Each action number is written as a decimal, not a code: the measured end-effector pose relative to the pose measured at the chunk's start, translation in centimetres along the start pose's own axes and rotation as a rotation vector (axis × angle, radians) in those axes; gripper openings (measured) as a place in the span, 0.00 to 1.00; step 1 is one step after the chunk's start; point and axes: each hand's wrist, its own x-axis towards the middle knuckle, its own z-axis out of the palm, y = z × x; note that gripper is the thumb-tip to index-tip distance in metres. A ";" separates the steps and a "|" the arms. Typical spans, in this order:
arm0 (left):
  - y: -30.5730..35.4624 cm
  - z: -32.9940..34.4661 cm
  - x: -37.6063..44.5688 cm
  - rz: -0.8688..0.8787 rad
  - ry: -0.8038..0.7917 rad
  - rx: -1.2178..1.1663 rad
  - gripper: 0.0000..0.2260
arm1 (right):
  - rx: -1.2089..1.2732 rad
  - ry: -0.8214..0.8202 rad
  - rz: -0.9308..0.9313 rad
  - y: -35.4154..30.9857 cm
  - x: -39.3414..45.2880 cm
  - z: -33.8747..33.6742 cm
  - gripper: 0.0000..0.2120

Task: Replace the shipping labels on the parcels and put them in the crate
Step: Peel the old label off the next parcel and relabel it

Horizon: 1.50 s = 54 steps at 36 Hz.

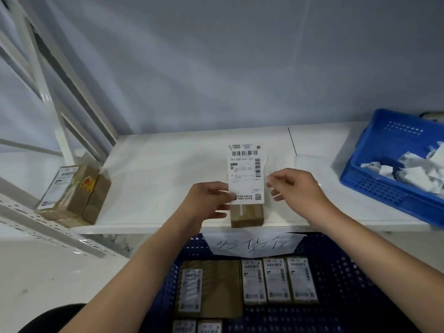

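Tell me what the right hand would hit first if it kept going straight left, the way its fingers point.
Probably the shipping label that the left hand holds upright; the right hand fingertips sit just beside its right edge, though depth is unclear.

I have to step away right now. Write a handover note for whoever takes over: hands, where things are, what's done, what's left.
Left hand pinches the new shipping label by its lower left edge, held upright.
Right hand pinches the clear backing film at the label's right edge.
Small parcel sits at the shelf's front edge below the label, not yet labelled.
Done: labelled parcels lie in the dark blue crate below.
Left: stick this label, crate the parcel, then the parcels at far left.
Torn paper scraps fill the blue bin at right.
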 end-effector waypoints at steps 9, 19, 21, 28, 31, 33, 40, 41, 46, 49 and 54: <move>-0.7 1.8 0.8 -0.067 -0.046 0.127 0.06 | 0.180 -0.020 0.205 0.9 2.7 -0.6 0.14; -0.2 2.7 0.6 -0.067 -0.012 0.161 0.07 | 0.186 -0.039 0.165 0.7 2.5 -0.2 0.03; -0.1 2.7 0.7 -0.078 -0.007 0.167 0.06 | 0.195 -0.024 0.154 0.7 2.4 -0.3 0.03; 0.0 2.7 0.3 -0.106 -0.002 0.117 0.03 | 0.189 0.034 0.102 0.6 2.3 -0.8 0.03; 0.0 2.9 0.4 -0.116 0.010 0.100 0.03 | 0.147 0.056 0.073 0.6 2.4 -0.8 0.04; 0.0 3.0 0.4 -0.120 0.009 0.085 0.06 | 0.140 0.076 0.067 0.6 2.6 -0.9 0.05; 0.0 2.7 0.5 -0.087 0.064 0.075 0.03 | 0.133 0.097 0.071 1.0 2.4 -0.8 0.04; -0.1 2.7 0.5 -0.078 0.081 0.097 0.03 | 0.130 0.107 0.063 1.1 2.4 -0.7 0.04; -0.8 2.7 1.1 -0.067 0.151 0.165 0.04 | 0.137 0.209 -0.005 0.5 2.6 -0.9 0.05; -0.8 2.5 1.3 -0.072 0.187 0.093 0.01 | 0.172 0.203 0.033 0.3 3.0 -1.6 0.04; -0.5 2.6 1.2 -0.061 0.137 0.041 0.06 | 0.220 0.112 0.113 1.0 2.4 -0.9 0.05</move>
